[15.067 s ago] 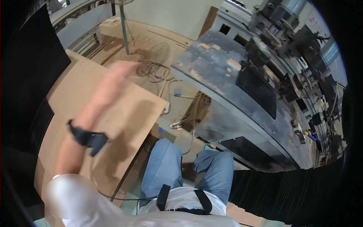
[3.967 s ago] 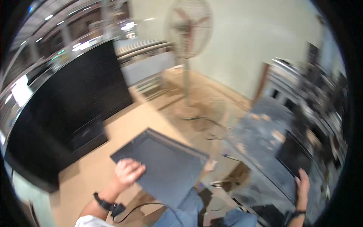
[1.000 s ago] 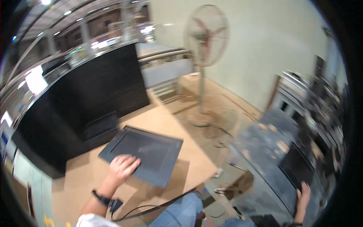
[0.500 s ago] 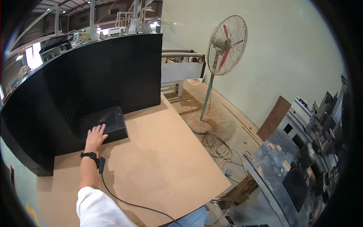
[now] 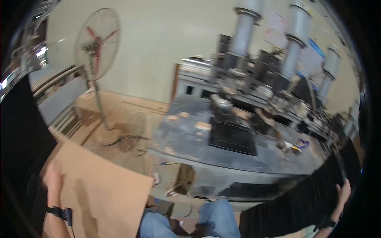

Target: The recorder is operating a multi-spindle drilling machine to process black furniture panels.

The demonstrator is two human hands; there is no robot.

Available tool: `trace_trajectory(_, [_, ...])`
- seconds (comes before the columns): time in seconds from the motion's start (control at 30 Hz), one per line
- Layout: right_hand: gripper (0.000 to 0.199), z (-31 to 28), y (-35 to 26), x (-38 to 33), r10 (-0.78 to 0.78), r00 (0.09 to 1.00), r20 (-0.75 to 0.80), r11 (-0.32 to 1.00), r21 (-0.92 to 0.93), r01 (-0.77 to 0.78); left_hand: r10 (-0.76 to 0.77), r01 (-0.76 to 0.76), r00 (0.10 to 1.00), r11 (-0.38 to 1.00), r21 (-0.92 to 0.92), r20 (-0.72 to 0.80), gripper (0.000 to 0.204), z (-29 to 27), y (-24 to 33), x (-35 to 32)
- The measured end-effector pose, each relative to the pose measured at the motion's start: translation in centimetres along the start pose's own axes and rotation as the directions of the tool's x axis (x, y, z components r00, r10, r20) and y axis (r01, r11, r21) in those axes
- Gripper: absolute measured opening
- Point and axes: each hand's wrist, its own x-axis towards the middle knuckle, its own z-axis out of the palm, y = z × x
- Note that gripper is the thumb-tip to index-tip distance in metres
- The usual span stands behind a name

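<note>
At the far left, my left hand [image 5: 53, 177] is smeared by motion over the tan board [image 5: 107, 170], beside an upright black panel [image 5: 24, 131]. A black band with a small dark block is on that wrist. At the far right, my right hand [image 5: 343, 194] reaches to the upper edge of a stack of black panels [image 5: 289, 202]. Its thumb and fingertips look apart, and I see nothing held; whether it touches the stack, I cannot tell. The flat black box that lay on the board cannot be made out.
Ahead stands a grey machine table [image 5: 178, 131] with wood scraps and a flat black panel [image 5: 233, 137]. Machine heads and thick grey pipes [image 5: 246, 31] rise behind it. A caged floor fan [image 5: 97, 45] stands at left before a roller conveyor [image 5: 55, 73]; cables lie on the dusty floor.
The view has swung right, toward the machine table. My left hand has left the flat black box. My right hand and the stack of black panels have come into view at right.
</note>
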Motion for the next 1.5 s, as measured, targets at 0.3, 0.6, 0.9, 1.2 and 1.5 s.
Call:
trace_trajectory(0.3, [0.035,-7.7,-23.1,-9.1,-0.596,0.681,-0.426,0.669,0.206,0.714,0.850,-0.784,0.475,0.290,-0.549,-0.228,0.066,-0.4,64.0,7.0])
trace_trajectory(0.6, [0.046,7.1,-41.0,-10.5,-0.743,0.571,-0.350,0.282,0.609,0.741,0.882,-0.830,0.425,0.290,-0.477,-0.204,0.046,-1.7,61.3,-1.5])
trace_trajectory(0.9, [0.052,18.5,-50.2,-9.8,-0.866,0.465,-0.185,0.183,0.748,0.638,0.799,-0.885,0.466,0.419,-0.204,-0.381,0.029,-12.7,32.2,-6.7])
trace_trajectory(1.2, [0.054,22.0,-51.1,-7.8,-0.882,0.402,-0.246,0.103,0.733,0.673,0.171,-0.064,0.947,0.930,0.362,-0.271,0.032,-14.9,5.0,-16.3])
trace_trajectory(1.5, [0.069,10.7,-50.7,-9.7,-0.895,0.427,-0.131,0.233,0.678,0.697,-0.404,0.396,0.908,0.744,0.538,-0.109,0.047,-10.7,-12.5,-17.4])
